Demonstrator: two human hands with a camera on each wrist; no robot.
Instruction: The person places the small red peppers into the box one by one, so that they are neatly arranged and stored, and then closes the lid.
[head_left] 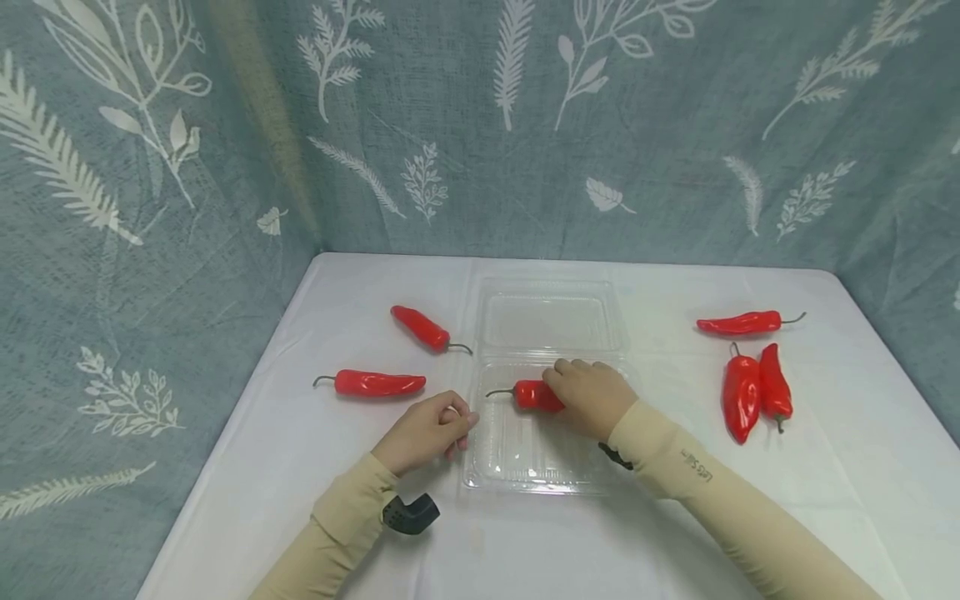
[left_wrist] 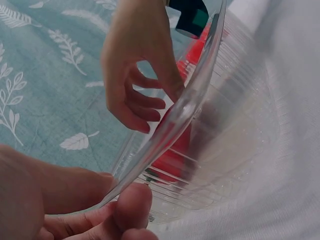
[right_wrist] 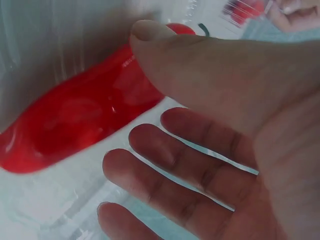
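A clear plastic clamshell box (head_left: 502,458) lies with its lid (head_left: 551,321) folded back. One red pepper (head_left: 534,397) is in its base, stem pointing left; its other end is hidden behind my right hand (head_left: 592,396) in the head view. The right wrist view shows the thumb overlapping this pepper (right_wrist: 85,112), while the fingers are spread loosely beside it. At the box's left edge, my left hand (head_left: 431,429) pinches the clear rim (left_wrist: 172,130) between thumb and fingers, plain in the left wrist view.
Two red peppers lie left of the box, one farther back (head_left: 423,327) and one nearer (head_left: 378,383). On the right are three more: one lying sideways (head_left: 742,323) and two side by side (head_left: 741,396). A patterned curtain (head_left: 465,167) hangs behind the white table (head_left: 525,550).
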